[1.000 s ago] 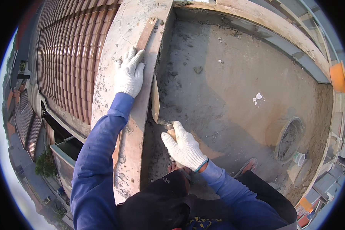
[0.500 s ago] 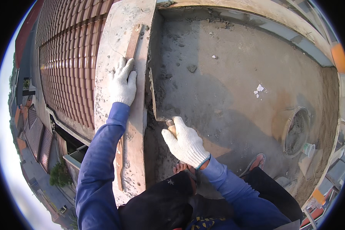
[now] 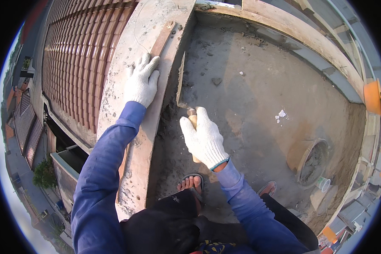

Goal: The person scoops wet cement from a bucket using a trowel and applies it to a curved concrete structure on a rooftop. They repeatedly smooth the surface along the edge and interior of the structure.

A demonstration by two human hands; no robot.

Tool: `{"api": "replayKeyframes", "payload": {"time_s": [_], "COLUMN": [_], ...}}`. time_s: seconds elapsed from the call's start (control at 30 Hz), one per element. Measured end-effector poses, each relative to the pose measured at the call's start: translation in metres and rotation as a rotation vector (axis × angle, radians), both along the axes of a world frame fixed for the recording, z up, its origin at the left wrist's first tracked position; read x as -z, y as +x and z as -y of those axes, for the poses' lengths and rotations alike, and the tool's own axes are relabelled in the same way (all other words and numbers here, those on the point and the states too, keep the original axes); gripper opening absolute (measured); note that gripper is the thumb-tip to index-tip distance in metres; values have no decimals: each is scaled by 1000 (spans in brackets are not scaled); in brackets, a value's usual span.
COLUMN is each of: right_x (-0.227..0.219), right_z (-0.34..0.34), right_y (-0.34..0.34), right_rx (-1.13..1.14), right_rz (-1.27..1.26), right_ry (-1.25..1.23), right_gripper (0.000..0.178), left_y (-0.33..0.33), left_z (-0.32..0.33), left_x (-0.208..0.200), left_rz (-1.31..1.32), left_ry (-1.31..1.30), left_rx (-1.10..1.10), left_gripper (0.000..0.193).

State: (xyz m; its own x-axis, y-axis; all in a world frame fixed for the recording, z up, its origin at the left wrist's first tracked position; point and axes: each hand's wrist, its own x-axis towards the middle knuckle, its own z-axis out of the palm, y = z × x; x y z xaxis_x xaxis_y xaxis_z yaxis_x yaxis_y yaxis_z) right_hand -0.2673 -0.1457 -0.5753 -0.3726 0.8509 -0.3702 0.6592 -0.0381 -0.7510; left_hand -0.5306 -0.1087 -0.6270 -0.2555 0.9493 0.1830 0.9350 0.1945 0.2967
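Grey floor point(image 3: 258, 97) borders a ledge point(image 3: 117, 84) under the flattened left hand point(image 3: 142, 82); the right hand point(image 3: 204, 137) clasps a trowel point(image 3: 193, 119).

The right hand point(image 3: 202, 137) hides part of the trowel handle point(image 3: 193, 119), the left hand point(image 3: 142, 82) one end of the wooden strip point(image 3: 163, 39). The top edge crops the roof point(image 3: 82, 59).
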Motion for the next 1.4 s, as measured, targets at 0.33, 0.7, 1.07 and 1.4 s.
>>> {"api": "replayKeyframes", "payload": {"time_s": [0.33,0.7,1.07,1.4], "right_x": [45,11,77,75], "right_z": [-26,26,-44,107], "right_y": [-47,67,73,-4], "right_rx": [-161,106,18,-209], "right_rz": [260,-216,-21,235], "right_ry": [-106,-448,-534,-144], "right_gripper": [45,43,43,39], "left_y": [4,-1,-1,26], "left_z": [-3,3,-1,2], "left_x": [3,7,15,-52], "left_rz": [4,-38,-73,-58], "left_ry": [31,56,85,64], "left_rx": [-15,4,23,-34], "left_gripper": [48,49,49,44]}}
